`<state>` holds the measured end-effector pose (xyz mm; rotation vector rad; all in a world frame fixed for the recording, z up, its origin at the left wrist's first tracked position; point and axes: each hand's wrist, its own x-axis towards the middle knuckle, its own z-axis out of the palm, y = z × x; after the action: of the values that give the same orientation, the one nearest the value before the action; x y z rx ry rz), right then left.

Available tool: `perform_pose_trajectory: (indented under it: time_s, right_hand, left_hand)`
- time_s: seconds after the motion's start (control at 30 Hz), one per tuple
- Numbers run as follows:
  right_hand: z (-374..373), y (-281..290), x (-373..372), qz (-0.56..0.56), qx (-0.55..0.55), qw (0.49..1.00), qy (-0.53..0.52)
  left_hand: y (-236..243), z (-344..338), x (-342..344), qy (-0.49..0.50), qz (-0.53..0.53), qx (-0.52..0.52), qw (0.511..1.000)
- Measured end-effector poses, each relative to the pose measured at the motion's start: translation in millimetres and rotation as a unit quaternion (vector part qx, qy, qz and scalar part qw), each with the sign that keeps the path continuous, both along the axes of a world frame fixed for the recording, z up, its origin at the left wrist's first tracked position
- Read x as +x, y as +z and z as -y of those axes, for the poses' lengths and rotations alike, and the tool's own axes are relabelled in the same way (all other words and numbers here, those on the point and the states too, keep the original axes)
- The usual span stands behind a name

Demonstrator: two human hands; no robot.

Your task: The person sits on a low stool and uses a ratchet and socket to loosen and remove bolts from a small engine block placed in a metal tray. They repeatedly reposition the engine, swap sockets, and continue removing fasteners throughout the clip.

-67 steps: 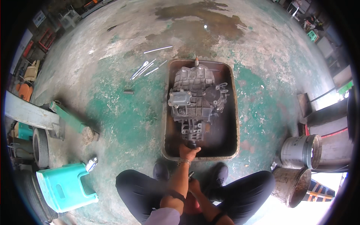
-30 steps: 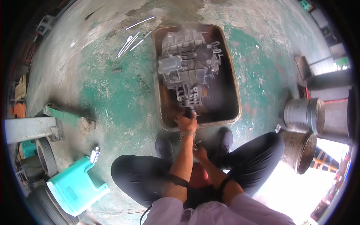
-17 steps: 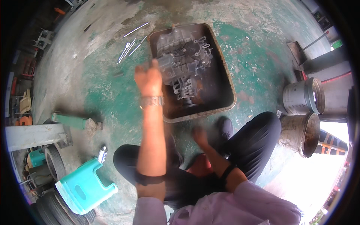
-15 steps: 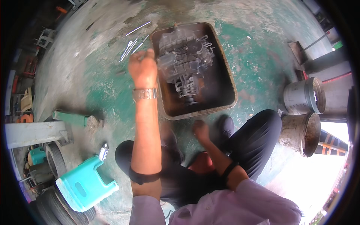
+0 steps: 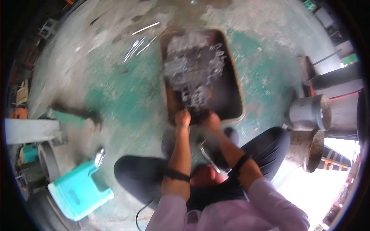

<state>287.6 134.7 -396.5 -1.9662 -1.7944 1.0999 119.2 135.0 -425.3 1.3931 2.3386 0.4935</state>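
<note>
A grey metal tray [image 5: 241,101] with a dark inside lies on the floor in front of me. In it sits a gearbox-like metal unit [image 5: 198,63] with cast housings and a narrower near end. My left hand [image 5: 183,118] is closed at the tray's near rim, by the unit's narrow end. Beside it, my right hand [image 5: 211,121] reaches over the same rim; motion blurs its fingers. What either hand grips is hidden. A long shiny metal tool [image 5: 209,157] shows below my hands, between my legs.
Several slim metal tools [image 5: 133,50] lie on the floor left of the tray. A turquoise plastic stool [image 5: 77,190] with a small canister [image 5: 99,158] beside it stands at lower left, near tyres [image 5: 49,161]. Buckets [image 5: 308,109] stand at right. Something red [image 5: 203,175] is between my legs.
My left hand has come back from the tools beside the tray to its near rim. My right hand has moved forward to the rim. The shiny tool between my legs now shows.
</note>
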Motion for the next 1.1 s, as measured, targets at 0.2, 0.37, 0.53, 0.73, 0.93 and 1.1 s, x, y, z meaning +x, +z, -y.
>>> perform_pose_trajectory:
  time_s: [0.2, 0.37, 0.53, 0.73, 0.93, 1.1]
  right_hand:
    - [-22.0, 24.4, -16.3, 0.24, -0.002, 0.953, 0.183]
    - [-28.4, 61.2, -27.0, 0.225, -0.021, 0.955, 0.194]
    - [-20.3, 55.1, -28.8, 0.226, 0.003, 0.96, 0.168]
    - [-18.7, 43.7, -28.0, 0.218, 0.037, 0.961, 0.165]
    - [-21.3, 40.2, -19.9, 0.183, 0.018, 0.968, 0.171]
    - [-15.2, 39.0, -25.0, 0.22, 0.091, 0.957, 0.167]
  left_hand:
    - [16.7, 3.7, 22.4, -0.009, 0.266, 0.009, 0.964]
    - [41.4, -2.7, 35.9, 0.135, 0.289, -0.046, 0.947]
    - [29.0, 5.1, 29.4, 0.112, 0.335, -0.023, 0.935]
    - [27.2, 7.0, 31.2, 0.093, 0.246, -0.005, 0.965]
    - [17.0, 10.3, 43.6, 0.09, 0.16, 0.017, 0.983]
    - [14.5, 10.9, 32.8, 0.07, 0.228, 0.023, 0.971]
